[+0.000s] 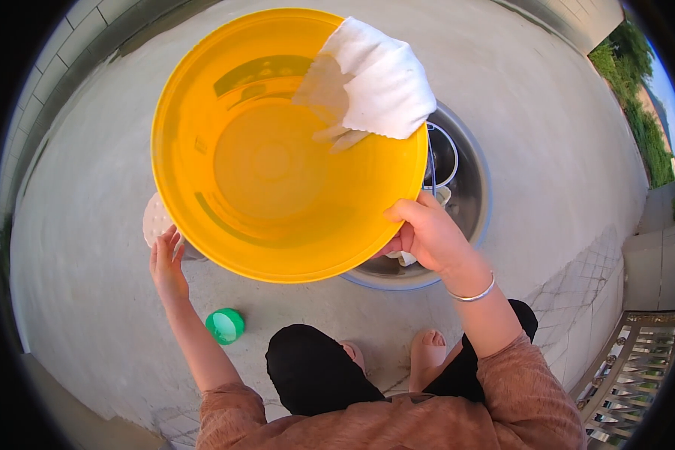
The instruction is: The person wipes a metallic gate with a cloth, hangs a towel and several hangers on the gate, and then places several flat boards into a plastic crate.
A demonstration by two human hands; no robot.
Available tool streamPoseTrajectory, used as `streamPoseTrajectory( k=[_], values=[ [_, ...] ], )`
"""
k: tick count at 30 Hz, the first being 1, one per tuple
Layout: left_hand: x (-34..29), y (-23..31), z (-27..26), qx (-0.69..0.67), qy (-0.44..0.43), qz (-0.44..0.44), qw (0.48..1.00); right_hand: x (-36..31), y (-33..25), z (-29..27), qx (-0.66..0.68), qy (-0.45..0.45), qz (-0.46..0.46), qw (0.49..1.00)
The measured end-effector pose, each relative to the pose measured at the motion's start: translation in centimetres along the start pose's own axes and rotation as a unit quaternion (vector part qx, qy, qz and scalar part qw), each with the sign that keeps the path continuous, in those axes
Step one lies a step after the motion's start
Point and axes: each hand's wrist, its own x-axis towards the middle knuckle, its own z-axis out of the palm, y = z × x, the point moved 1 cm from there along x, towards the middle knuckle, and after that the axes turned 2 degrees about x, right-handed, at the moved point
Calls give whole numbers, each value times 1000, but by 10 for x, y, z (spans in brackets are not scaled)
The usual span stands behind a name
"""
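A large yellow plastic basin (277, 217) is held up tilted in front of me, its inside facing me. My right hand (426, 234) is closed on its lower right rim, thumb on the inside. A white cloth (388, 82) hangs over the upper right rim, partly down into the basin. My left hand (169, 262) is open beside the lower left rim, fingers stretched out. It is close to a pale, dotted round surface (156, 219) that the basin mostly hides; whether it touches either one, I cannot tell.
Behind the basin on the right stands a wide metal tub (469, 187) with a dark, white-rimmed container (444, 154) and white items inside. A small green cup (225, 326) sits on the concrete floor (90, 247) near my left knee. A metal railing (634, 367) runs at the lower right.
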Motion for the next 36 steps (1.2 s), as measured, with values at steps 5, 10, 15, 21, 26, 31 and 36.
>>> streamPoseTrajectory(
  k=[5,10,15,21,26,31,36],
  values=[
    [-52,58,-43,-251,-187,34,949,24,35,47,-10,-104,50,993],
    [-78,48,-49,-118,26,-70,990,55,89,65,-118,-149,84,978],
    [-70,-2,-72,-144,-9,-147,979,90,150,52,-153,-108,122,975],
    [-71,-55,-71,-200,0,-166,966,93,133,26,-221,-160,116,955],
    [-75,-81,-69,-227,9,-157,961,104,128,-78,-516,139,-112,838],
    [-62,-85,-73,-197,5,-138,971,92,147,-157,-740,229,-96,625],
    [-52,-47,-71,276,210,-197,917,101,165,-179,-822,220,-53,523]
  ],
)
